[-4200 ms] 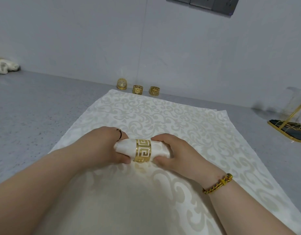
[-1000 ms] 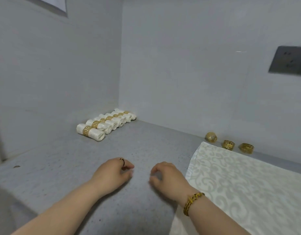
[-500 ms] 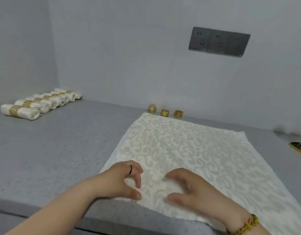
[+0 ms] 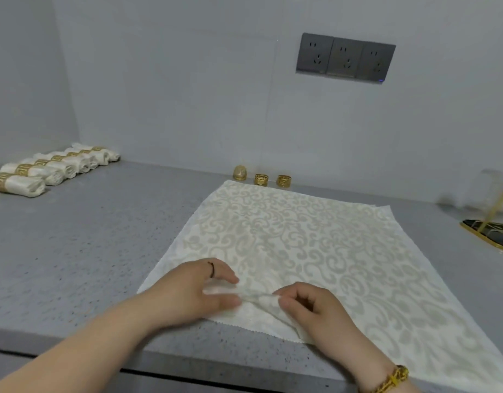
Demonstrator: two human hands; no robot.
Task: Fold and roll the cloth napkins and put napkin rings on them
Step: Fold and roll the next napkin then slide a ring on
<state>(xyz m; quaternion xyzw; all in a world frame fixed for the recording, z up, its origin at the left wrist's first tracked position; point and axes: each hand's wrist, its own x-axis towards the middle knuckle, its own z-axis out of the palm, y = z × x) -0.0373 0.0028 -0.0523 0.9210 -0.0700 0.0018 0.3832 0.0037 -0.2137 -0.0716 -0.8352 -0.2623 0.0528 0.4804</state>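
While the napkin (image 4: 287, 236) lies spread flat on the counter (image 4: 103, 251), a small ridge of cloth near its front edge is lifted between both hands. The left hand (image 4: 193, 293) pinches one end of that ridge with thumb and fingers. The right hand (image 4: 315, 307), fingers curled, pinches the other end, close by but not touching. Past the napkin's far edge, three rings (image 4: 261, 179) stand by the wall. Far left lies a row of rolls (image 4: 54, 168), each banded in gold. Sockets (image 4: 345, 58) sit on the wall above.

Grey counter (image 4: 103, 251) under napkin (image 4: 301, 236), rolls (image 4: 54, 168), rings (image 4: 261, 179)
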